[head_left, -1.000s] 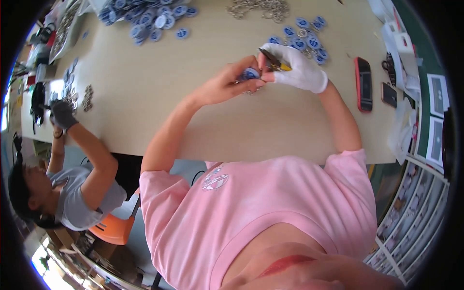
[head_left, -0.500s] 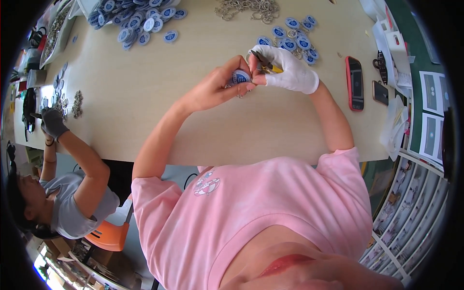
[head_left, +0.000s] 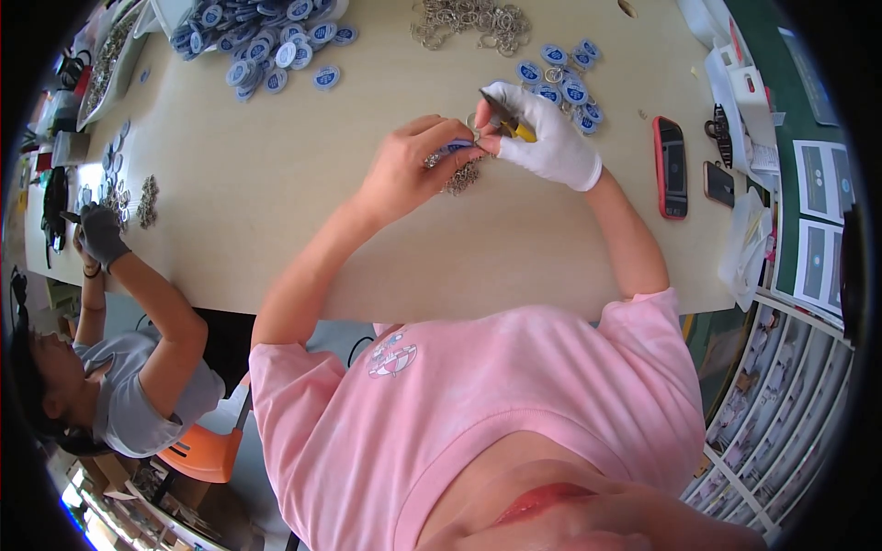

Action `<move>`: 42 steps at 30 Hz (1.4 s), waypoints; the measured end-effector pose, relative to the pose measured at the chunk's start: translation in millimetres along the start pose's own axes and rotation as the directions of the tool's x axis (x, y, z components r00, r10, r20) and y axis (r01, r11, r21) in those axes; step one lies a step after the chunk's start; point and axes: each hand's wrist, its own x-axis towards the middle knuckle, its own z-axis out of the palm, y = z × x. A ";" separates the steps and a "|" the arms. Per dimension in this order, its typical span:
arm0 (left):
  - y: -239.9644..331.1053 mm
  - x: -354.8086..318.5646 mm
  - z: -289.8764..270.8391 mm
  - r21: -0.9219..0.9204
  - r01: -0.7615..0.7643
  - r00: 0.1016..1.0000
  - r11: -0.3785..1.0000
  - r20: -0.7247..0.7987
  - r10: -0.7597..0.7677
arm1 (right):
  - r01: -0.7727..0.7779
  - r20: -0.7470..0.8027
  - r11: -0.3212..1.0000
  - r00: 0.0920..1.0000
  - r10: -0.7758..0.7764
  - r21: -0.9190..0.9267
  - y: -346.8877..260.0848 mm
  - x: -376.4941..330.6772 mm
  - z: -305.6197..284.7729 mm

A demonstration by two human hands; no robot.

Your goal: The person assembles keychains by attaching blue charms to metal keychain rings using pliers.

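My bare left hand (head_left: 418, 161) is closed, its thumb and fingers pinching a round blue-and-white disc (head_left: 453, 146) that is seen nearly edge-on. Over my right hand (head_left: 548, 142) is a white glove that leaves the thumb and forefinger tips bare. Gripped in it are pliers (head_left: 522, 131) with dark and yellow parts. Both hands' fingertips meet at the disc's edge, where a small metal ring (head_left: 474, 121) shows. Partly hidden below my left fingers lies a little heap of metal rings and chains (head_left: 462, 177).
Blue discs form a large pile (head_left: 276, 50) at far left and a smaller group (head_left: 573, 89) beyond my right hand. Metal key rings (head_left: 473, 23) lie at the back. A red-cased phone (head_left: 672, 167) and a smaller phone (head_left: 719, 184) are right. A co-worker's gloved hand (head_left: 101, 234) works at left.
My left hand has turned, so the disc shows its edge rather than its face. The metal heap beneath the fingers is more exposed. My right hand keeps the pliers, nearly in place.
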 end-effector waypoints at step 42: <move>-12.6 1.7 -14.6 0.204 -0.029 0.920 0.979 -0.378 0.106 | 0.282 0.092 0.623 0.943 -0.319 -0.730 -33.7 34.8 6.6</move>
